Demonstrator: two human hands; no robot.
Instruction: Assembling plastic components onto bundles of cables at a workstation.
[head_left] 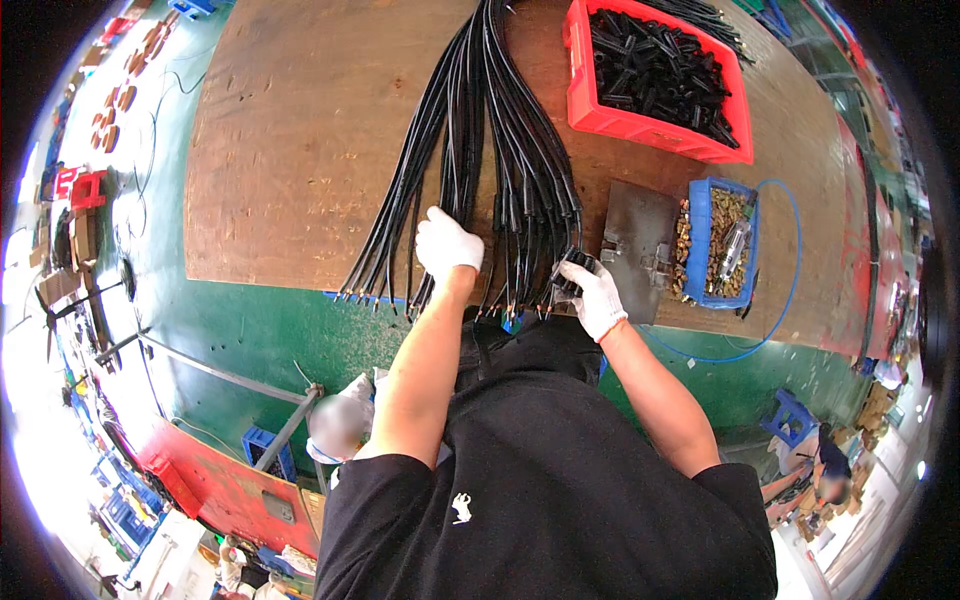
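Note:
A large bundle of black cables [462,120] spreads toward me over the wooden table, their bare coppery ends at its near edge. Several cables in the right part carry thicker black sleeves near their ends. My left hand [449,243], in a white glove, is closed on black cable at the bundle's middle; how many strands it holds is hidden. To the right of the bundle, my gloved right hand [596,297] grips several short black sleeves [572,268] between thumb and fingers. They resemble the black pieces in the red crate [640,128].
A dark metal plate [636,235] lies right of my right hand. Beyond it stands a blue bin [708,290] of small brass-coloured fittings, with more fittings spilled alongside. A thin blue hose [797,270] loops around the bin. Other people are behind me, at lower left and right.

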